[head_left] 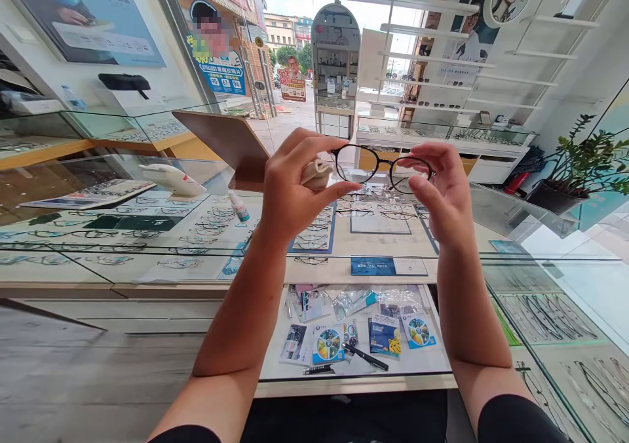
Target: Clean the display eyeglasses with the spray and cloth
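A pair of round, dark-framed glasses [384,162] is held up level above the glass counter. My left hand [299,184] pinches the frame's left end between thumb and fingers, with a crumpled beige cloth [317,175] tucked in its palm. At the other end, my right hand [442,191] has its thumb and fingers closed on the right rim and lens. Below the hands, rows of glasses lie in the display, and an open drawer [378,384] holds leaflets, plastic packets and a black pen [365,356].
A small white bottle [238,206] and a white hand-shaped stand [173,181] are on the counter at left, near a tilted brown-backed panel [226,143]. An arched mirror [337,63] stands beyond. A potted plant [557,194] is at right.
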`<state>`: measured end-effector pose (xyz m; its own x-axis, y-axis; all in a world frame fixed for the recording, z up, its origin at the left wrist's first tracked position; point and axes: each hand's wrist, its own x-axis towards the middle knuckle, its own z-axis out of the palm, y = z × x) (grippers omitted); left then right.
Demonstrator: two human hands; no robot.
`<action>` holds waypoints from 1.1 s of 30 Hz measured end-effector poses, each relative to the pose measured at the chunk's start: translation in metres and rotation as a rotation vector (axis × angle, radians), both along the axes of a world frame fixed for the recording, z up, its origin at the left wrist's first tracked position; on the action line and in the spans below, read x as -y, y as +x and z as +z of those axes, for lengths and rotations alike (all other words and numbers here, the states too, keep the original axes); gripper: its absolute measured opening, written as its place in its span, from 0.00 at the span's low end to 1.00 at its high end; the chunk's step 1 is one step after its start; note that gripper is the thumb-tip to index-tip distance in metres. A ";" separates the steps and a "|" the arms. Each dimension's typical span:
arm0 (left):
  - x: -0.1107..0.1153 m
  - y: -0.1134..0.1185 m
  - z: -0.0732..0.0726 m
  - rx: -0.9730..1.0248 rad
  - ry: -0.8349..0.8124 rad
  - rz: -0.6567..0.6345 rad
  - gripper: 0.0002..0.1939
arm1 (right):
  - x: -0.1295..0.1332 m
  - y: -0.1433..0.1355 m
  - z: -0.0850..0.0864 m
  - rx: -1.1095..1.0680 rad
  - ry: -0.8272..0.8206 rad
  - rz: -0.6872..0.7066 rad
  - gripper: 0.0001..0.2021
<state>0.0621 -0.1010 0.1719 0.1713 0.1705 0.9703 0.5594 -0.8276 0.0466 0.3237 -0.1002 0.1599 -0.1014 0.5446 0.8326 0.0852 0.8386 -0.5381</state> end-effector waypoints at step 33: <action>-0.014 -0.001 -0.013 0.090 -0.126 0.042 0.29 | -0.007 -0.003 -0.004 0.092 -0.023 -0.181 0.20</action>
